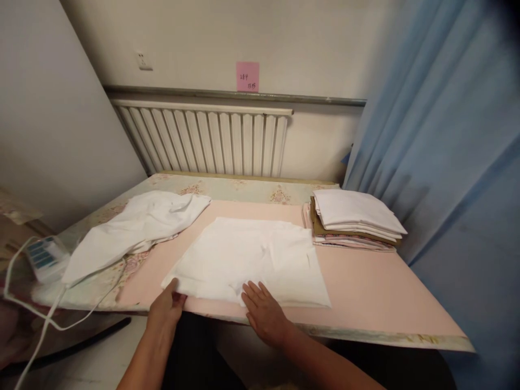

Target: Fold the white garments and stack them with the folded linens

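A white cloth (247,260) lies spread flat on the pink pad (365,287) at the table's near edge. My left hand (166,309) grips the cloth's near left corner, thumb on top and fingers curled under. My right hand (264,314) lies flat on the cloth's near edge with its fingers stretched out and slightly apart, pressing down. A second, crumpled white garment (138,227) lies to the left, partly on the floral table cover (227,189).
A stack of folded cloths (353,219), white on top with tan and pink beneath, sits at the back right. An iron or steamer unit (44,259) with a white cord (24,319) rests at the left. Radiator (203,141) behind, blue curtain (447,162) on the right.
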### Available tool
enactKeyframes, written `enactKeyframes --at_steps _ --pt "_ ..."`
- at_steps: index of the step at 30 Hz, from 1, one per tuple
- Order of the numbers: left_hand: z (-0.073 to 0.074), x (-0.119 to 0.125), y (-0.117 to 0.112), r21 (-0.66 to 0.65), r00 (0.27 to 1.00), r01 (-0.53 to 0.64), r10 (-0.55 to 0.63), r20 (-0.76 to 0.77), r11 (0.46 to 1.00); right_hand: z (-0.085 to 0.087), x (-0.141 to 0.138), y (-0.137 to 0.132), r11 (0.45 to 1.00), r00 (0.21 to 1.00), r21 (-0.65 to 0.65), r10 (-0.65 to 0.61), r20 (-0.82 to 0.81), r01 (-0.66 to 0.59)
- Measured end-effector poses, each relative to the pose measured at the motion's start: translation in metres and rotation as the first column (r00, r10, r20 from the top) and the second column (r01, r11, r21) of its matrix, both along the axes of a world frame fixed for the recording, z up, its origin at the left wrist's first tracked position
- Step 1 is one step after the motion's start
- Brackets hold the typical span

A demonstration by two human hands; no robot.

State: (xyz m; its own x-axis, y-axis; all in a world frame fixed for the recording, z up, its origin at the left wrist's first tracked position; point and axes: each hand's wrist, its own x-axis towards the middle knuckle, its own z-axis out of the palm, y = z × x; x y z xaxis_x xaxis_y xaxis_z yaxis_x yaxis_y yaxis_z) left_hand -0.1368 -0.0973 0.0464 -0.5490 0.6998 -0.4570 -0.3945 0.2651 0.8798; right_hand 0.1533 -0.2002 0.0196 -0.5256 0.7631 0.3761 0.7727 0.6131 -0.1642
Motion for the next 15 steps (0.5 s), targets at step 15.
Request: enactKeyframes --at_steps 15 --pt "0.073 0.104 -0.009 0.246 0.824 0.347 -0.168 -0.541 0.905 0.009 -0.001 0.000 1.000 1.000 -0.026 -0.013 -0.013 0.012"
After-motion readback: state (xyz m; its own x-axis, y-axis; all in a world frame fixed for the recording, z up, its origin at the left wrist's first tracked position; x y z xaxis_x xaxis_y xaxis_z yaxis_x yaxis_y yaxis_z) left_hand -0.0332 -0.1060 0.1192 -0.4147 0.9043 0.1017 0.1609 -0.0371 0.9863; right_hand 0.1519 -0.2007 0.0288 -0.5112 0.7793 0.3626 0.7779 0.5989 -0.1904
